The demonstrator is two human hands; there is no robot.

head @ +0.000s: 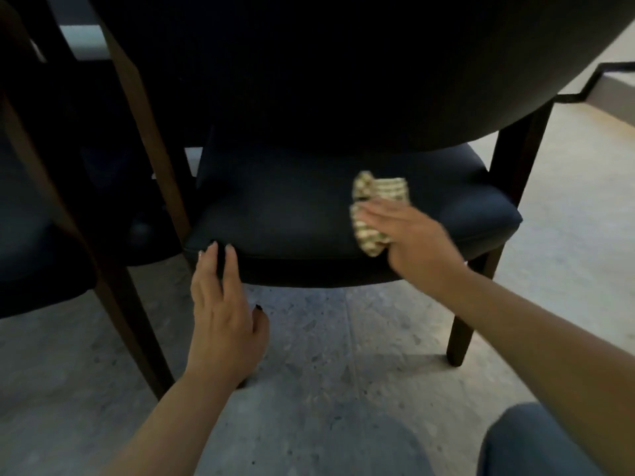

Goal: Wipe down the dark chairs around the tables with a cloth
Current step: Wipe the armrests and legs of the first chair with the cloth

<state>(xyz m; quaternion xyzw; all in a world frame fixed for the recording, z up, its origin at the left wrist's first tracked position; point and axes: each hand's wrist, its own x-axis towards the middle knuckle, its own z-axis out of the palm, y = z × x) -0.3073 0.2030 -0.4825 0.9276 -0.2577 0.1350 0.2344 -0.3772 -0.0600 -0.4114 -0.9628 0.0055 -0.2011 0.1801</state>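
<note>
While on seat point(292, 207) (dark): hand point(412, 235), cloth point(374, 207).

right hand point(409, 235) pressing cloth point(374, 207), chair seat point(292, 207)

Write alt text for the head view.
A person's right hand presses a patterned cloth flat on a dark chair seat, while the left hand rests its fingertips on the seat's front edge. A second chair stands left.

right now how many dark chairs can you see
2. One chair sits in the middle, its seat under the right hand pressing the cloth, the left hand at its front edge. A second chair is partly cut off at left; others may be hidden.
</note>
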